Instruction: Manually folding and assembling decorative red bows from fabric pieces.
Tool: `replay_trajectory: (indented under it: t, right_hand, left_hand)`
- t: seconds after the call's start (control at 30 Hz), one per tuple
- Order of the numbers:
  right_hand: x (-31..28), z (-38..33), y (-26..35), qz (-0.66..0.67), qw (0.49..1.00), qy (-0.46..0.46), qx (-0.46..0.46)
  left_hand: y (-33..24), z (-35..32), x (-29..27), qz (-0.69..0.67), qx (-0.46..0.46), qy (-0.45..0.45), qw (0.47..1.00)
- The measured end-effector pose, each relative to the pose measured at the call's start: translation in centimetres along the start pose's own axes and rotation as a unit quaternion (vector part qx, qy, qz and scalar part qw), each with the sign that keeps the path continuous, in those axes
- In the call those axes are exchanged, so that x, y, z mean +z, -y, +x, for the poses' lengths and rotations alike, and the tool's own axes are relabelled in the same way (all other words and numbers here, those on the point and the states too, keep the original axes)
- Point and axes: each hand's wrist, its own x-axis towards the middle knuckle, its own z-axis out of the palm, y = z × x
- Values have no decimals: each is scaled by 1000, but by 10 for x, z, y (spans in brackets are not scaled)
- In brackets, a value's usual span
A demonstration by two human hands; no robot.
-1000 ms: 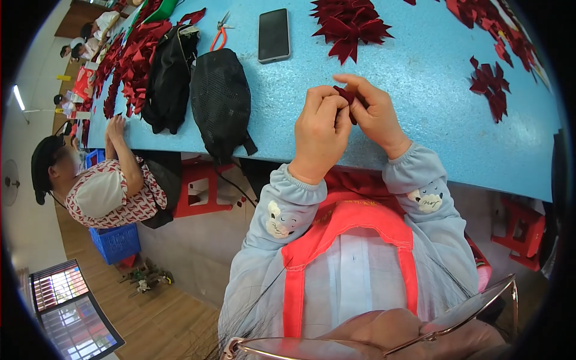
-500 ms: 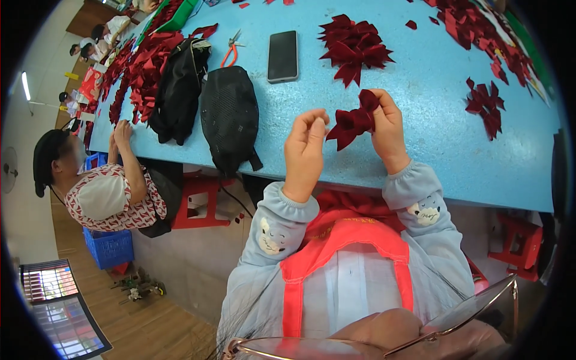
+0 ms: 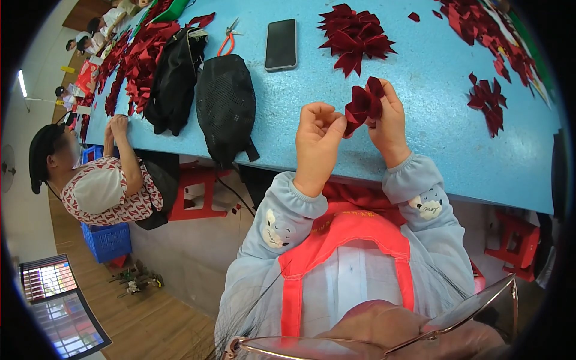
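Between my hands, raised over the near part of the blue table, is a dark red velvet bow [image 3: 363,103]. My right hand [image 3: 387,123] grips its right side, thumb and fingers closed round it. At its lower left tail, my left hand [image 3: 320,135] pinches the ribbon between thumb and curled fingers. Just beyond lies a pile of finished-looking dark red bows [image 3: 355,37]. A smaller group of bows [image 3: 486,102] rests to the right of my right hand.
Left of my hands are a phone [image 3: 281,45], red-handled pliers [image 3: 227,42] and two black bags [image 3: 225,105]. Red fabric pieces [image 3: 147,54] heap up at far left, more [image 3: 480,30] at far right. A co-worker [image 3: 99,180] sits at the left. Red stools [image 3: 198,192] stand under the table edge.
My left hand has moved right and taken hold of the bow's left tail. The bow has turned and risen slightly, still in my right hand. The view has shifted a little.
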Motion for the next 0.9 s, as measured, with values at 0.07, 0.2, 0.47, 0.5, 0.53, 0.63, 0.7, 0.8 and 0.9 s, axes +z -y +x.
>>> replay_trajectory:
  t: [0.07, 0.2, 0.47, 0.5, 0.53, 0.63, 0.7, 0.8, 0.9]
  right_hand:
    - [-3, 1, -2, 22, 1000, 14, -1]
    - [13, -2, -1, 29, 999, -23, -13]
    - [13, -3, 4, 22, 999, -35, -6]
    - [13, -4, 4, 26, 999, -30, 0]
    - [12, -4, 3, 29, 999, -32, 1]
    - [10, -3, 1, 24, 999, -32, -13]
    - [6, -2, -2, 39, 999, -16, -5]
    - [2, -2, -4, 65, 998, 15, 13]
    - [3, 0, -5, 62, 998, 17, 6]
  left_hand:
    - [3, -4, 3, -24, -34, 30, 999]
    - [17, -10, 8, 24, -88, 57, 994]
    - [0, 3, 8, 247, 167, -2, 954]
    - [-1, 4, 8, 262, 173, 12, 949]
    - [-1, 3, 9, 264, 171, 13, 949]
    - [3, 1, 12, 231, 139, 5, 963]
    - [5, 2, 12, 223, 147, 2, 964]
    - [6, 5, 15, 204, 160, -5, 966]
    - [5, 6, 20, 218, 193, -10, 957]
